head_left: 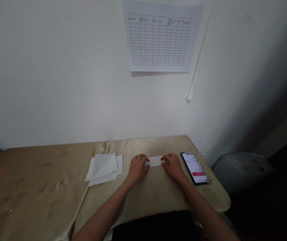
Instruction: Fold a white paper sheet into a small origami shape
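Note:
A narrow white strip of paper (155, 161), apparently folded, lies flat on the table between my two hands. My left hand (138, 166) is closed on its left end, thumb near the lower edge and fingers bent over the upper one. At the right end, my right hand (172, 164) grips the paper in the same way, fingers curled and thumb towards the middle. Parts of both ends are hidden under the fingers. To the left of my left hand sits a loose stack of white paper sheets (105, 167), spread unevenly.
A smartphone (195, 169) with a lit screen lies right of my right hand, partly pixelated. The table (45, 180) has a tan cover with a seam and meets the white wall. A printed chart (160, 40) hangs there. A pale rounded object (241, 169) stands beyond the table's right edge.

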A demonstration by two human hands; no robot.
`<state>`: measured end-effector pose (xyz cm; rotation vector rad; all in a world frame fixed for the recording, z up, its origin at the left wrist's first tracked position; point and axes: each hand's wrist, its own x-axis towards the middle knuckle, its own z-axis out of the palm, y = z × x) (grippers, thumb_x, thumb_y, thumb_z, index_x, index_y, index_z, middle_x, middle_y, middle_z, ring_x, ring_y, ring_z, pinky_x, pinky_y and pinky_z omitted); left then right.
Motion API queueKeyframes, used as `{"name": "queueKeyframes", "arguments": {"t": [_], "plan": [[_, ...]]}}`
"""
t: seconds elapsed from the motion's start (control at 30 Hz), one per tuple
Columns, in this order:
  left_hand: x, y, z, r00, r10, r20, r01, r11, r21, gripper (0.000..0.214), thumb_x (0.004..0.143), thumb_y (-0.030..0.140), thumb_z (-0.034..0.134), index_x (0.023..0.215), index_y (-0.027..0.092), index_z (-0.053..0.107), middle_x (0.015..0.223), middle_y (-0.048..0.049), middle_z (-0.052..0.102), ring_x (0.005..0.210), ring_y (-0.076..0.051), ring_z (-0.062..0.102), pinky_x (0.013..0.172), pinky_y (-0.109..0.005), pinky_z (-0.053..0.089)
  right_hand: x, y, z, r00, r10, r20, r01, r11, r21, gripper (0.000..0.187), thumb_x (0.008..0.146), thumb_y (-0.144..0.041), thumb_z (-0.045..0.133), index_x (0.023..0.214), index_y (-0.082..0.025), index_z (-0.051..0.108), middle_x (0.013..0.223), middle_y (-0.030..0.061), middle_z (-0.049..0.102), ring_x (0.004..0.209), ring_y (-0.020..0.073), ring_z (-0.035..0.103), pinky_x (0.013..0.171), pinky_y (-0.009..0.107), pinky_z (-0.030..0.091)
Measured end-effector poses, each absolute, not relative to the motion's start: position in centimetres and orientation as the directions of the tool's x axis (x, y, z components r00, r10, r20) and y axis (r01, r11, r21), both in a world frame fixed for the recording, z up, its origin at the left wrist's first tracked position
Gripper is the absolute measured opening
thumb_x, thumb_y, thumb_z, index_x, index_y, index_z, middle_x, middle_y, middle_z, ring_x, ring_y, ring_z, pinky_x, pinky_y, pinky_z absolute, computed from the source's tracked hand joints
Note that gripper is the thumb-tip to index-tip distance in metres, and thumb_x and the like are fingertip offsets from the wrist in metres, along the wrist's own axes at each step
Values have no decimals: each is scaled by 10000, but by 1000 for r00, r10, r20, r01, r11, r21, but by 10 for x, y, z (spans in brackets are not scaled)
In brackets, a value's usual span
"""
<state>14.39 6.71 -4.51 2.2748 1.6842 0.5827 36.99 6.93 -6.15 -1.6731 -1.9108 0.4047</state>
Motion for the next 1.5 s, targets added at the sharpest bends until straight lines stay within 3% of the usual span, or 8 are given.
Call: {"name": "queueKeyframes", "arguments": {"t": [0.47,0.77,1.03,1.5], "plan": [[127,78,-55,321,943,85,828,-323,458,339,867,207,622,1196,266,673,1496,1,540,1432,-303,384,1198,-509,301,379,73,-65,-121,979,167,809,195,-554,354,861,-142,612,1153,-313,717,1141,57,606,1176,236,511,1072,349,353],[123,75,-49,332,925,183,812,-380,443,286,841,194,634,1088,286,745,1400,3,628,1350,-257,496,1171,-459,359,379,69,-67,-163,956,243,800,272,-534,466,835,-65,551,1144,-357,742,1196,55,604,1203,230,510,1109,391,348],[142,66,-51,287,929,233,806,-366,465,217,827,291,691,1024,199,690,1334,-83,647,1286,-277,532,1130,-466,367,374,66,-64,-209,935,288,721,346,-601,157,857,-263,651,971,-261,760,1272,56,654,1250,242,533,1162,458,289],[165,56,-48,253,929,271,844,-349,407,244,823,337,693,1034,252,604,1222,-23,636,1220,-267,517,1140,-462,275,360,64,-48,-203,969,140,832,246,-498,296,793,-354,715,1081,-307,669,1293,18,590,1296,248,460,1144,435,240]]}}
